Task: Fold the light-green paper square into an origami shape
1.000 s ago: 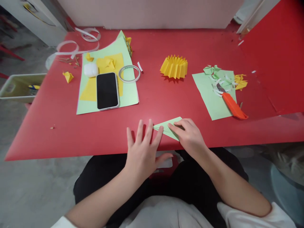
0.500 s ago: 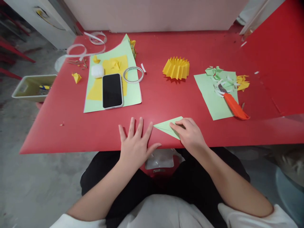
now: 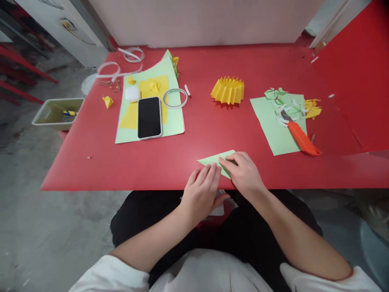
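Observation:
A light-green sheet of paper folded to a narrow pointed shape (image 3: 224,155) lies near the front edge of the red table, its tip facing left. My right hand (image 3: 244,172) grips its wide right end, thumb and index finger close together on the paper. Flat over the lower left part of the paper rest the fingers of my left hand (image 3: 203,188); they lie side by side with the thumb held apart. The lower edge of the folded paper is partly hidden under both hands.
Farther left, a phone (image 3: 149,117), a white case (image 3: 133,93) and a tape roll (image 3: 175,98) lie on green and yellow sheets. A pleated yellow paper piece (image 3: 227,91) stands mid-table. An orange cutter (image 3: 302,138) rests on a green sheet (image 3: 267,125) at right.
My left hand has moved right from the bare table onto the folded paper, its spread fingers coming together. My right hand keeps its hold. The camera view has shifted slightly.

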{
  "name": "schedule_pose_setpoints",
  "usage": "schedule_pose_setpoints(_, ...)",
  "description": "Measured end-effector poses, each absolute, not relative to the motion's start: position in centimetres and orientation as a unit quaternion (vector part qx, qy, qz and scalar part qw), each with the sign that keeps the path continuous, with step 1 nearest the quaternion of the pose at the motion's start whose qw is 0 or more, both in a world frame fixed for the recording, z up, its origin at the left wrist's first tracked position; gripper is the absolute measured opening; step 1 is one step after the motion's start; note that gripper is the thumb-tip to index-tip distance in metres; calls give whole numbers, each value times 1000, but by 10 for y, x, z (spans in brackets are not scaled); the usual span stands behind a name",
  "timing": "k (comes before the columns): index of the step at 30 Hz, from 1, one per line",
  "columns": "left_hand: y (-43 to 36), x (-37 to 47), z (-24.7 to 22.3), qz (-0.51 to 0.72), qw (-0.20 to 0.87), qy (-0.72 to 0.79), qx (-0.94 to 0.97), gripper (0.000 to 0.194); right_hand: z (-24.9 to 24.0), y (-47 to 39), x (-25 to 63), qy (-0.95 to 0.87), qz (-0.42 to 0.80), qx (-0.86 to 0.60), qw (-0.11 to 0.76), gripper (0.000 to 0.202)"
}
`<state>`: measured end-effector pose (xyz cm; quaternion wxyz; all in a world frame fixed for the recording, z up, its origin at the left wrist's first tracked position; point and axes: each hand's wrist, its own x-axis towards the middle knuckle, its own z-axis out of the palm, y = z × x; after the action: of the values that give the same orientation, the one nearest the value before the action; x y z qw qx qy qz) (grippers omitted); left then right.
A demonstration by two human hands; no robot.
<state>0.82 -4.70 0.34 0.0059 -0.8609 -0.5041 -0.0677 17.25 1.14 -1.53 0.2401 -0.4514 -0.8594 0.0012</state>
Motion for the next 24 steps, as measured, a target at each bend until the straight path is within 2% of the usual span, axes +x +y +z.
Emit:
schedule_pose_setpoints(14,-47,-1,2,-100,33,-560,-822,64,-19,11,173,-854,35,-466,229,28)
schedule_pose_setpoints(24,-45,-2,-1,-116,53,-554,-822,68,-8,11,170,-884,-19,-426,191,29)
